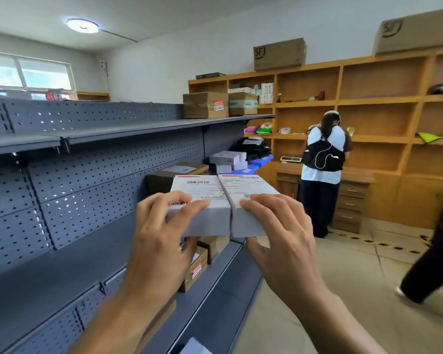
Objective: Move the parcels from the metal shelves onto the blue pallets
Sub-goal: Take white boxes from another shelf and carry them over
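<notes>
Two white parcels [202, 190] were side by side in the air, just off the front edge of the metal shelf [62, 256]. My left hand [161, 241] clamped one and my right hand [281, 241] the other, fingers over the tops, thumbs underneath. I judged it best to carry them level and pressed together toward the blue pallet [262, 160] ahead. Both were flat boxes with pale grey sides and barcoded labels on top.
</notes>
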`<action>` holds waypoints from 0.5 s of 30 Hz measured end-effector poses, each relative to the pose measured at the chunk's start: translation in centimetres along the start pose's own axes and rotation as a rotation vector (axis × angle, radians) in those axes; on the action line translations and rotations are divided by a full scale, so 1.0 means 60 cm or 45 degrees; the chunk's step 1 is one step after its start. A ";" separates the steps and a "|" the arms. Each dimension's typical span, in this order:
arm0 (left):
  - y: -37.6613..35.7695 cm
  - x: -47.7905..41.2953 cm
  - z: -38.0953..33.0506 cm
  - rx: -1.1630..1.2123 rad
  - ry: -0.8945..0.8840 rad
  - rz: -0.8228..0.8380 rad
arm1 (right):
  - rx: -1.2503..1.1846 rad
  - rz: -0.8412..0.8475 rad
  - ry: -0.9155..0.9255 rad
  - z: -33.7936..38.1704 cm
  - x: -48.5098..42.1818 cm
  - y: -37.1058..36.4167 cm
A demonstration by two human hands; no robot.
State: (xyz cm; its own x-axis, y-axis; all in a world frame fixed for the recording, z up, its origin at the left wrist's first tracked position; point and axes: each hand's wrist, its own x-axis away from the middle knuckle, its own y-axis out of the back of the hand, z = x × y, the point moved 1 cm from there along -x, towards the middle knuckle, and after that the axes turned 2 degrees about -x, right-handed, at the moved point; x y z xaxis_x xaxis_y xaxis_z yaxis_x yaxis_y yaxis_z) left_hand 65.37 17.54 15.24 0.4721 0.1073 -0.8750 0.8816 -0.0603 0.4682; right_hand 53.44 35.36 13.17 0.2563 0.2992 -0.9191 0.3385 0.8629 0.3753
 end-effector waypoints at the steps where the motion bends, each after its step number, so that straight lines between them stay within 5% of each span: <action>1: -0.011 -0.001 0.001 0.013 0.003 0.005 | 0.005 0.006 -0.011 -0.007 0.002 -0.004; 15: -0.231 -0.083 0.091 0.187 0.010 0.110 | 0.198 0.096 -0.103 -0.151 -0.042 -0.132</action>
State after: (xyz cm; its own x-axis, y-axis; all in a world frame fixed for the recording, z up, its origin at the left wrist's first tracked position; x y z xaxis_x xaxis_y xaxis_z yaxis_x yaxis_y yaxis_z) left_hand 50.76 12.44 12.44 0.5466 0.1033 -0.8310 0.8281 -0.2141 0.5181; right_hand 41.91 31.48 11.42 0.3560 0.3212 -0.8775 0.4499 0.7642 0.4622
